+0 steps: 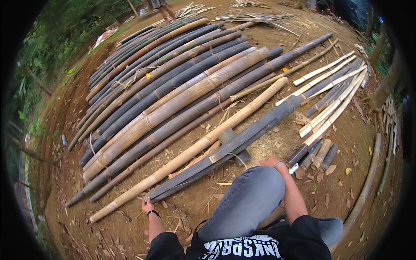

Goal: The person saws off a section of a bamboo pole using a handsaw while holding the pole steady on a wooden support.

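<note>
A dark bamboo pole [242,138] runs diagonally before me, split lengthwise along its near part. Closed round its lower-left end are the fingers of my left hand [148,205], which wears a dark wristband. The pole's middle rests over a short dark wooden block [237,149]. My right hand [271,161], with a metal bracelet at the wrist, is just beyond my bent knee [247,195]. The knee partly hides its fingers, so I cannot tell whether they hold anything. Beside that wrist lies a dark piece with a white end [294,168].
Parallel bamboo poles [173,97] lie in a large pile ahead, with a pale pole [190,151] nearest. Pale split strips [336,104] and short cut pieces [320,155] lie to the right. A curved pole [364,195] is at far right. Another person's legs [167,13] stand behind.
</note>
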A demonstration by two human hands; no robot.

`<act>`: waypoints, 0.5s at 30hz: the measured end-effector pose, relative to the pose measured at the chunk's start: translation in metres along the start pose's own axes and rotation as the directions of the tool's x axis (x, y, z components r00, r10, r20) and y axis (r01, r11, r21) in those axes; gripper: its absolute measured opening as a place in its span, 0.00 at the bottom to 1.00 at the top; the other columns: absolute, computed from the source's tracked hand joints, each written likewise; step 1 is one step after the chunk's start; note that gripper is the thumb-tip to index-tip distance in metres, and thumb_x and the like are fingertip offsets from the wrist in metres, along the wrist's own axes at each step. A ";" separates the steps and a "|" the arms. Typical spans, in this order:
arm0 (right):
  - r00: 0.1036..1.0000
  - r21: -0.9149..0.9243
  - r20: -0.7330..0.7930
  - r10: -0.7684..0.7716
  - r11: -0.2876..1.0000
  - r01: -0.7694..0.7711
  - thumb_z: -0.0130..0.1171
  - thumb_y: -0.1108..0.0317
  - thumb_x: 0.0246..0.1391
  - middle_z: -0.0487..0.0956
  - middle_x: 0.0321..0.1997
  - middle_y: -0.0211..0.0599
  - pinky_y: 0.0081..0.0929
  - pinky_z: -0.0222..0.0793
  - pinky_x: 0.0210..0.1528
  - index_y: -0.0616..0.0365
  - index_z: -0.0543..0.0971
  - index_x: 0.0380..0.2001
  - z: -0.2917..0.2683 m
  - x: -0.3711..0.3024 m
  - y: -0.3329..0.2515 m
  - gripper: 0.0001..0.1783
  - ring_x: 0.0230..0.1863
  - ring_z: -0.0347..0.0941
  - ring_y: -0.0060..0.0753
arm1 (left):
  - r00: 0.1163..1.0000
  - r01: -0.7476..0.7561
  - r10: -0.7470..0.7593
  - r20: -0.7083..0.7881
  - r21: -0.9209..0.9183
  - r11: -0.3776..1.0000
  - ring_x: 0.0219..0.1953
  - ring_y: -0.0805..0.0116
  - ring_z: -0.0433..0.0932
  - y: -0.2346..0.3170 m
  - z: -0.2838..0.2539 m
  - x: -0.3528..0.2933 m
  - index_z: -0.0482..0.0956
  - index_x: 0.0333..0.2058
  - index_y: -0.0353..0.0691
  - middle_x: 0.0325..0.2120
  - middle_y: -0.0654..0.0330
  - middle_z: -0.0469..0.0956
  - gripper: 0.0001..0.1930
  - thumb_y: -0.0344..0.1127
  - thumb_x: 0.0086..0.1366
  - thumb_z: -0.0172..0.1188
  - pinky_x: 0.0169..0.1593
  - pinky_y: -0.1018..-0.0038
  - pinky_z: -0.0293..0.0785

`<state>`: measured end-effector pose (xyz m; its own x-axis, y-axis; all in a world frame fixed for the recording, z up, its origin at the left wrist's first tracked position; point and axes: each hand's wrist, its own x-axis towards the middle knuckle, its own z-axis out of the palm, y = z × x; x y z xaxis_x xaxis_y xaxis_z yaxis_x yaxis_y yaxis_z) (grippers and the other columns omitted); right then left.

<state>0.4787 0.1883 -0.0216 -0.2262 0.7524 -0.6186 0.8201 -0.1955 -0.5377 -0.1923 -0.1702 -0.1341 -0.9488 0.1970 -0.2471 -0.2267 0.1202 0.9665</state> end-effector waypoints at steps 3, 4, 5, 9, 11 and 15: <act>0.892 0.013 -0.449 -0.059 0.997 0.072 0.66 0.49 0.53 0.82 0.25 0.53 0.43 0.77 0.41 0.65 0.81 0.40 -0.045 -0.017 -0.032 0.26 0.32 0.82 0.52 | 1.000 -0.007 0.007 -0.001 0.018 1.000 0.49 0.60 0.78 -0.004 0.000 0.004 0.72 0.58 0.23 0.51 0.48 0.79 0.30 0.32 0.61 0.70 0.54 0.66 0.74; 0.799 0.023 -0.595 -0.086 0.992 0.124 0.66 0.52 0.54 0.82 0.27 0.54 0.43 0.77 0.40 0.63 0.82 0.41 -0.056 -0.024 -0.044 0.23 0.32 0.82 0.53 | 1.000 -0.006 0.006 -0.008 0.012 1.000 0.50 0.60 0.78 -0.004 -0.001 0.004 0.72 0.58 0.23 0.51 0.48 0.79 0.30 0.32 0.61 0.70 0.54 0.67 0.73; 0.774 0.054 -0.624 -0.108 0.982 0.180 0.67 0.53 0.53 0.82 0.32 0.54 0.44 0.75 0.44 0.63 0.79 0.47 -0.061 -0.020 -0.057 0.26 0.36 0.81 0.54 | 0.999 0.000 0.002 -0.051 0.038 0.999 0.51 0.60 0.78 -0.001 -0.004 0.005 0.72 0.58 0.24 0.52 0.48 0.79 0.30 0.33 0.61 0.71 0.55 0.66 0.72; 0.574 -0.143 -0.760 -0.304 0.940 0.310 0.69 0.59 0.52 0.75 0.51 0.56 0.46 0.69 0.57 0.63 0.68 0.62 -0.077 -0.007 -0.059 0.38 0.53 0.73 0.58 | 0.994 0.013 0.007 -0.109 0.177 0.984 0.44 0.63 0.78 -0.015 0.023 -0.023 0.73 0.58 0.26 0.47 0.53 0.81 0.29 0.35 0.62 0.69 0.47 0.66 0.74; 0.575 -0.246 -0.724 -0.381 0.921 0.301 0.71 0.57 0.50 0.65 0.65 0.59 0.47 0.62 0.66 0.61 0.65 0.65 -0.078 0.008 -0.083 0.42 0.65 0.63 0.59 | 0.995 -0.041 0.055 -0.089 0.159 0.986 0.44 0.63 0.78 -0.009 0.008 -0.007 0.73 0.58 0.26 0.47 0.53 0.81 0.28 0.35 0.62 0.69 0.46 0.66 0.74; 0.635 -0.357 -0.683 -0.361 0.923 0.142 0.73 0.52 0.48 0.61 0.70 0.59 0.47 0.61 0.68 0.61 0.66 0.65 -0.082 0.026 -0.099 0.46 0.70 0.58 0.59 | 0.995 -0.013 0.027 -0.097 0.139 0.990 0.42 0.63 0.78 -0.008 0.012 -0.003 0.75 0.55 0.27 0.45 0.55 0.81 0.25 0.34 0.63 0.69 0.44 0.66 0.75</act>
<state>0.4347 0.2793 0.0626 -0.0814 0.9779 0.1924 0.9125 0.1507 -0.3802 -0.1847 -0.1604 -0.1417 -0.9714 0.1043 -0.2131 -0.1816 0.2514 0.9507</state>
